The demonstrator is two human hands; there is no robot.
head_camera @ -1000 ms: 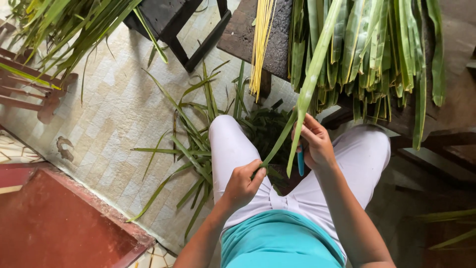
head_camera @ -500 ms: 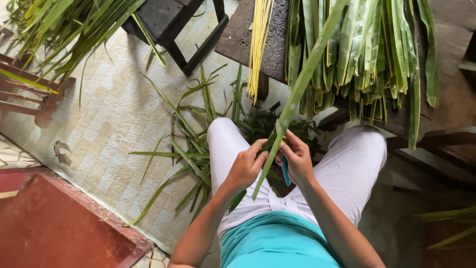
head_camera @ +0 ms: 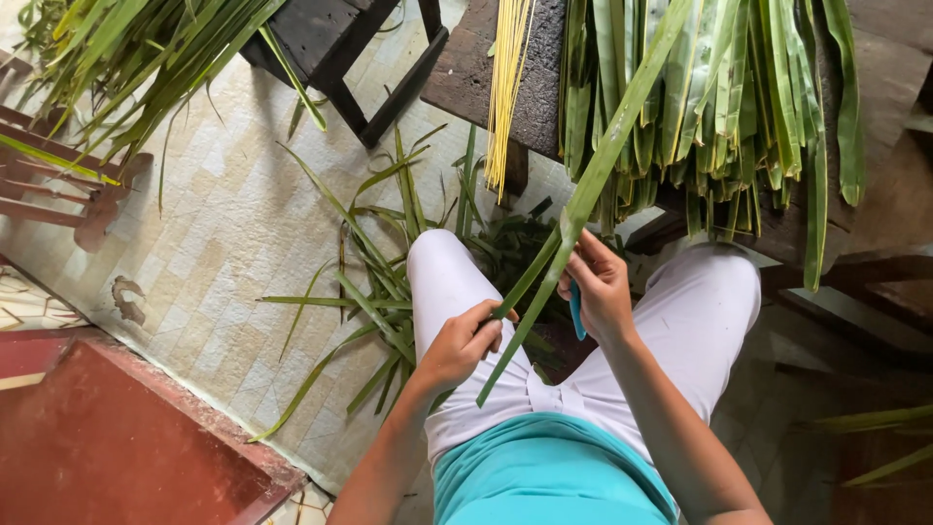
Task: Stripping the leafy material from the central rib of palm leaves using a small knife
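Head view, seated worker seen from above. Left hand (head_camera: 459,342) is closed around one narrower strip of a long green palm leaf blade (head_camera: 603,156), drawing it down toward the lap. Right hand (head_camera: 598,282) pinches the blade higher up, where it divides, and also keeps a small blue-handled tool (head_camera: 576,309) tucked against the palm; the tool's working end is hidden, so its kind cannot be told. The blade runs diagonally up from the hands and crosses over the edge of the dark wooden bench (head_camera: 466,73), held taut between the two grips, apparently so that the strip parts cleanly along its length.

On the bench lie a bundle of thin pale yellow leaf ribs (head_camera: 507,78) and, beside it, a heap of flat green leaf strips (head_camera: 739,97) whose ends hang over the edge near the right hand, the two kinds kept apart. Loose green leaf trimmings (head_camera: 374,282) lie scattered on the pale tiled floor (head_camera: 214,214) next to the left knee. More uncut green fronds (head_camera: 126,49) lie at upper left, well apart from the hands.
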